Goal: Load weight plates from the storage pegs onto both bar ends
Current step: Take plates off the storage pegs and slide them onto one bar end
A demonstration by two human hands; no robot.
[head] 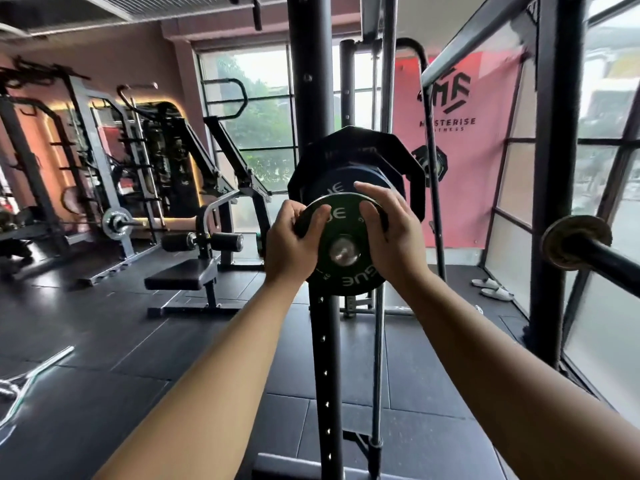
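A small black round weight plate [341, 271] with pale lettering sits on a steel peg end [344, 251], seen end-on at the frame's centre. My left hand [289, 245] grips its left rim and my right hand [393, 233] grips its upper right rim. Behind it on the same shaft are a blue plate [341, 180] and a larger black many-sided plate [412, 171]. The shaft runs along a black upright post [323, 358] of the rack.
Another bar end with a worn collar [575, 240] juts in from the right at hand height. A black bench machine [194, 268] stands to the left on the rubber floor. A curl bar [38, 372] lies at lower left. Windows and a pink banner [464, 161] stand behind.
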